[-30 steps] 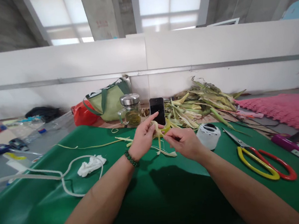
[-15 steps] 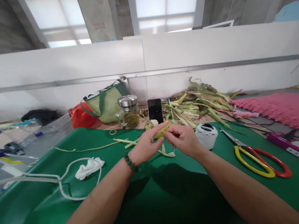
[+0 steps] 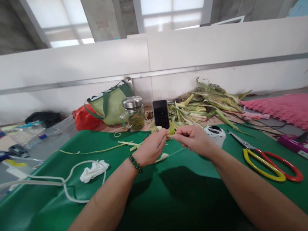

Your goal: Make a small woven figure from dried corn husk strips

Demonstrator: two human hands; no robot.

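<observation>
My left hand [image 3: 152, 146], with a green bead bracelet at the wrist, is closed in a pinch in front of the phone [image 3: 160, 112]. My right hand [image 3: 195, 139] pinches too, a little to the right. A thin pale strip of corn husk [image 3: 170, 137] runs between both sets of fingertips. Behind them sits a yellow-green ring-like piece [image 3: 171, 127], partly covered. The spool of white thread [image 3: 215, 133] stands just past my right hand, and a fine thread slants below that hand. Another pale husk piece [image 3: 162, 157] lies under my left hand.
Large scissors [image 3: 256, 155] with yellow and red handles lie open at right. A heap of corn husks [image 3: 208, 99] is at the back, beside a glass jar [image 3: 136, 117] and green bag [image 3: 110, 104]. White tubing [image 3: 64, 184] and crumpled tissue [image 3: 93, 171] lie left on the green mat [image 3: 165, 211].
My left fingers, stretched out before, have closed into a pinch. My right hand has moved slightly right, and a strip now shows between the hands. The spool looks tipped or shifted.
</observation>
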